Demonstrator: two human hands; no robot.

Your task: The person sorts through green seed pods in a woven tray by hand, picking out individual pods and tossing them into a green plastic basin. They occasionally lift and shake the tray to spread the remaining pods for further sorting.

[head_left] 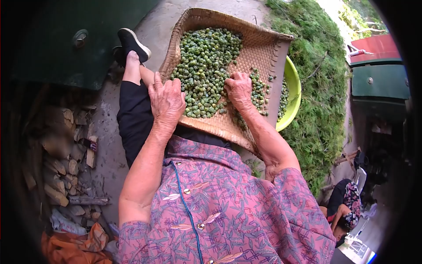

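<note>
A woven winnowing basket rests tilted across the lap, with a heap of small round green fruits on its left side. My left hand lies over the near left corner of the basket, fingers bent and touching the heap's edge. Whether it grips the rim or some fruits is hidden. At the right side of the heap, my right hand is closed, its fingertips curled down among the fruits. Anything between those fingertips is too small to tell. A smaller group of green fruits lies just right of this hand.
A yellow-green basin holding more fruits stands partly under the basket's right edge. Cut green branches cover the ground at right. Firewood and an orange cloth lie at left. Another person is bent over at lower right.
</note>
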